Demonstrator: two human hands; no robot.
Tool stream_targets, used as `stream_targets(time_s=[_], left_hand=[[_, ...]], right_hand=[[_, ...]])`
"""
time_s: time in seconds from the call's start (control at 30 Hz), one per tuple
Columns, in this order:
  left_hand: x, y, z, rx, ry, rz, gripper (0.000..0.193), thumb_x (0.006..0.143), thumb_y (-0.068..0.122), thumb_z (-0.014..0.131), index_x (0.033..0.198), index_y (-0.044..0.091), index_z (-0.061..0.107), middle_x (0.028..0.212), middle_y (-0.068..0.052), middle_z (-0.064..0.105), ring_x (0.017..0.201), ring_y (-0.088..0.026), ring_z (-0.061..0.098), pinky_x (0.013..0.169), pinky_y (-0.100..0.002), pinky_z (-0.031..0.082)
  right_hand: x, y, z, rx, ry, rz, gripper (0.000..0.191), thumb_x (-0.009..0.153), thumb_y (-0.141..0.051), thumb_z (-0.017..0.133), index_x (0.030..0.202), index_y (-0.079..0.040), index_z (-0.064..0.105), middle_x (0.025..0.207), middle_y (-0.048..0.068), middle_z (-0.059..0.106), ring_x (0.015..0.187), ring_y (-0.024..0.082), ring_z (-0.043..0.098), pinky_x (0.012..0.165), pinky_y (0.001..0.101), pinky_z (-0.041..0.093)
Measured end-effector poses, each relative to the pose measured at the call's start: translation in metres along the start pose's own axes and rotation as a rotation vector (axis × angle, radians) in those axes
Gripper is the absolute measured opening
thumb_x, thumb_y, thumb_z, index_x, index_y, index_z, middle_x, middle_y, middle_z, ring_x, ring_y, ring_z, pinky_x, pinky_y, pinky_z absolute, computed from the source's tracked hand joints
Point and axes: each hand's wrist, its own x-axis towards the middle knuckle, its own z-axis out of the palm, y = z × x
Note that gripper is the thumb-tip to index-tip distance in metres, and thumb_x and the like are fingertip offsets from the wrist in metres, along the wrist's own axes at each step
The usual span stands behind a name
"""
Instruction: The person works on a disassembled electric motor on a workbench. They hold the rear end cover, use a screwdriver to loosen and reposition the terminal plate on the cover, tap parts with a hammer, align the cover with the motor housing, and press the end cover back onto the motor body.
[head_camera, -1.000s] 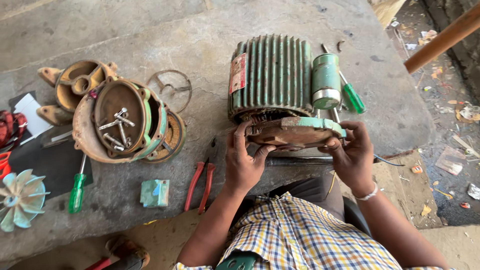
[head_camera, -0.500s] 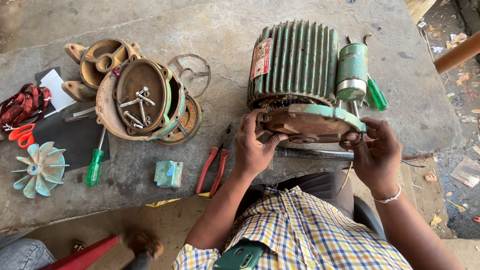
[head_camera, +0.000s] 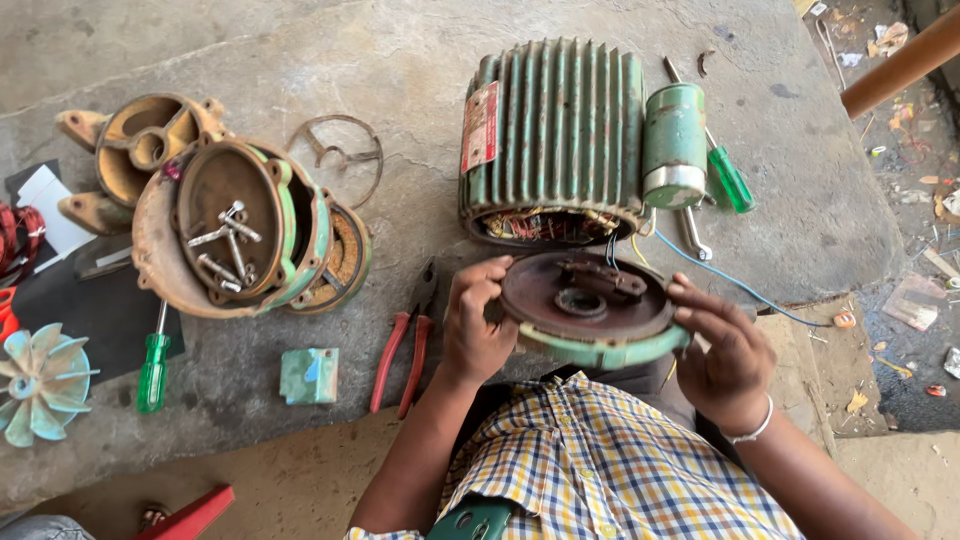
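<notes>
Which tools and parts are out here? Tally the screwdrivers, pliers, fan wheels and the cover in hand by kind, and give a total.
Green-handled screwdrivers: 2
Red-handled pliers: 1
Pale teal plastic fan wheel: 1
Round rusty green-rimmed motor end cover, held by left hand and right hand: 1
Total: 5

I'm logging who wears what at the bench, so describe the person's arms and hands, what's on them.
Both hands are bare, no gloves. The right hand has a thin silver bangle at the wrist. The left hand and its wrist carry nothing. Both forearms are uncovered; a yellow, blue and white checked shirt covers the upper body.
</notes>
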Motion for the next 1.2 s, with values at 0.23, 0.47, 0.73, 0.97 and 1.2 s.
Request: stream_targets(time_s=[0.23,0.47,0.73,0.97,1.2], left_hand=[[0.005,-0.016,0.007,-0.012,-0.041,-0.01,0.053,0.087,0.001,0.085,0.114,0.009,0.039,0.122,-0.016,0.056,0.124,-0.036,0.065,0.103,-0.045,0.062],[0.01,-0.025,0.01,0.086,-0.063,-0.046,0.051,0.088,0.013,0.085,0.114,0.009,0.041,0.119,-0.015,0.06,0.12,-0.035,0.067,0.099,-0.045,0.061],[0.004,-0.013,0.006,0.289,-0.011,-0.092,0.071,0.089,0.033,0.085,0.131,0.007,0.034,0.124,-0.018,0.055,0.115,-0.033,0.063,0.101,-0.045,0.057],[-0.015,0.02,-0.009,0.114,-0.102,-0.535,0.115,0.088,0.028,0.085,0.161,-0.002,0.001,0.145,-0.027,0.043,0.123,-0.034,0.062,0.103,-0.044,0.056],[-0.028,0.057,-0.028,0.222,-0.111,-0.469,0.11,0.085,0.017,0.083,0.162,0.001,0.006,0.15,-0.033,0.033,0.132,-0.047,0.051,0.104,-0.047,0.056]], right_hand=[[0.01,0.017,-0.007,0.051,-0.05,-0.023,0.045,0.077,0.018,0.048,0.116,-0.002,0.058,0.112,0.024,0.068,0.116,0.04,0.071,0.107,0.0567,0.053],[0.028,0.015,-0.009,-0.003,-0.081,-0.002,0.041,0.078,0.014,0.054,0.114,-0.002,0.061,0.111,0.023,0.07,0.113,0.04,0.072,0.107,0.0533,0.058],[0.05,-0.002,-0.007,-0.256,-0.107,0.044,0.032,0.085,0.008,0.06,0.114,-0.006,0.065,0.113,0.016,0.073,0.105,0.032,0.076,0.085,0.0383,0.061],[0.072,-0.034,0.0,-0.43,-0.234,0.086,0.032,0.087,-0.005,0.073,0.118,-0.013,0.069,0.107,0.006,0.072,0.082,0.026,0.071,0.066,0.0382,0.054],[0.073,-0.059,0.02,-0.47,-0.213,0.059,0.037,0.092,-0.01,0.079,0.126,-0.016,0.069,0.106,0.006,0.07,0.079,0.027,0.068,0.066,0.0393,0.053]])
